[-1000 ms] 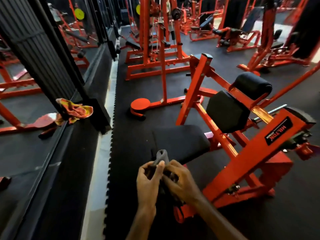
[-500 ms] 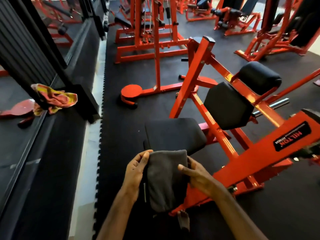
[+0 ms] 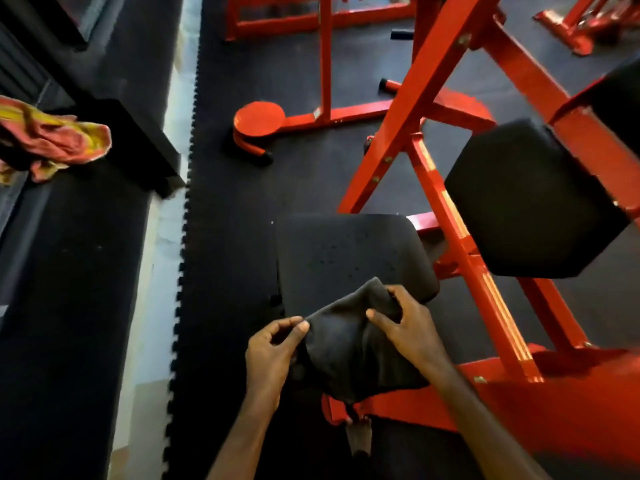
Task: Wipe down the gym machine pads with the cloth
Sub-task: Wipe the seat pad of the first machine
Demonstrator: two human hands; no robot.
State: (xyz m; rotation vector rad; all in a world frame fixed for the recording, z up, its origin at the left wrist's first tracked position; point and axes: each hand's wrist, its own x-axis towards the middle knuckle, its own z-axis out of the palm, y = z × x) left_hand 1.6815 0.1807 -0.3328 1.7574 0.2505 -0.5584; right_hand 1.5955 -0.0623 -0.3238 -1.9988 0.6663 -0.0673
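Both hands, left and right, pinch the dark cloth at the seat pad's near edge. Wiping looks unstarted; chest pad beyond untouched.

Open pad ahead of the fingers, red steel on the right

Just beyond the fingertips of the right hand, the flat seat pad lies bare and reachable. To the right of the fingers, slanted red frame bars and a thick black pad block the way. To the left of the left hand there is open black floor mat.
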